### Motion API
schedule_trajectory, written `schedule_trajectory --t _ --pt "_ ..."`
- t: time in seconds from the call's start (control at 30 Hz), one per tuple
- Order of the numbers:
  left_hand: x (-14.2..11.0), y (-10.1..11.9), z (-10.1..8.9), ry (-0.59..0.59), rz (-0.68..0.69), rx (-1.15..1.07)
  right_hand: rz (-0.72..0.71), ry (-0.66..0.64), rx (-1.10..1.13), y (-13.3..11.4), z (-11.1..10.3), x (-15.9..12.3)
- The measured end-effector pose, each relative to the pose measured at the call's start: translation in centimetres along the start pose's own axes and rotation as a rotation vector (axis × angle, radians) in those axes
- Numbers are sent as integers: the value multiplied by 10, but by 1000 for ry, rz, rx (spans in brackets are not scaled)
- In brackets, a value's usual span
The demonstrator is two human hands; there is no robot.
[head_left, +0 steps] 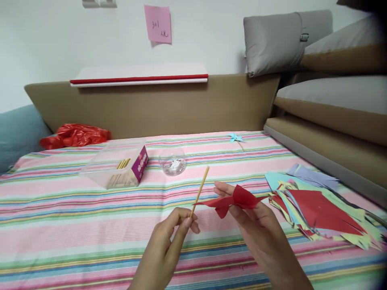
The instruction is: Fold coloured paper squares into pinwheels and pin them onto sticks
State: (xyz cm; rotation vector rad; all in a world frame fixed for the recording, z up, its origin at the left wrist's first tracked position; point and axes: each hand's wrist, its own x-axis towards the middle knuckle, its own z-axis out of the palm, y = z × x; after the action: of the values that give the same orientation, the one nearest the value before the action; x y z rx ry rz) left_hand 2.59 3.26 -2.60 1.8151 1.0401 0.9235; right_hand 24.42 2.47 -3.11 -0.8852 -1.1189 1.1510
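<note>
"Closest to the lens?"

"Left hand (173, 237) and right hand (260, 227), both over the striped cloth (99, 237)."

"Left fingers?"

"Pinching the wooden stick (200, 189) near its lower end, thumb against index. Stick slants, top leaning right."

"Right?"

"Thumb pressed on the red folded paper (238, 201), other fingers behind it, partly spread. Its pointed left end reaches the stick. Can't tell if they're joined."

"Right side of the cloth?"

"Paper pile (325, 213), mixed: red on top, yellow, blue, purple."

"Farther back?"

"Blue pinwheel (236, 138) on a stick, lying flat. Round clear container (173, 163), small bits inside, can't make them out. Left of that, clear plastic box (99, 163) with sticks in it, purple label on its right end. Red plastic bag (75, 135), back left, crumpled."

"Behind?"

"Brown panel (169, 108), pink note (157, 24) on the wall above. Grey cushions (335, 94) stacked right."
</note>
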Motion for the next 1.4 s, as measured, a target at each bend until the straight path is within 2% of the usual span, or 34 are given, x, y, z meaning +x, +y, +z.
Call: schedule_trajectory --t 0.27,0.4,0.53,0.63,0.83,1.0,1.13,1.4 --pt "-5 -2 5 -85 13 6 -32 7 4 -10 17 -6" --pt "-6 -4 6 -83 43 56 -210 73 -144 -9 26 -6" --pt "-5 -11 7 -18 96 167 -388 112 -249 -10 30 -6" --pt "-3 -15 7 45 166 248 -454 127 -281 -10 31 -8" --pt "-1 -15 9 105 255 364 -512 52 -317 -12 29 -7" --pt "0 -15 7 118 319 424 -505 -4 -301 -12 31 -7" --pt "0 -16 5 133 368 452 -534 27 -273 -11 34 -7" --pt "-1 -16 4 159 357 491 -515 82 -220 -8 38 -6"
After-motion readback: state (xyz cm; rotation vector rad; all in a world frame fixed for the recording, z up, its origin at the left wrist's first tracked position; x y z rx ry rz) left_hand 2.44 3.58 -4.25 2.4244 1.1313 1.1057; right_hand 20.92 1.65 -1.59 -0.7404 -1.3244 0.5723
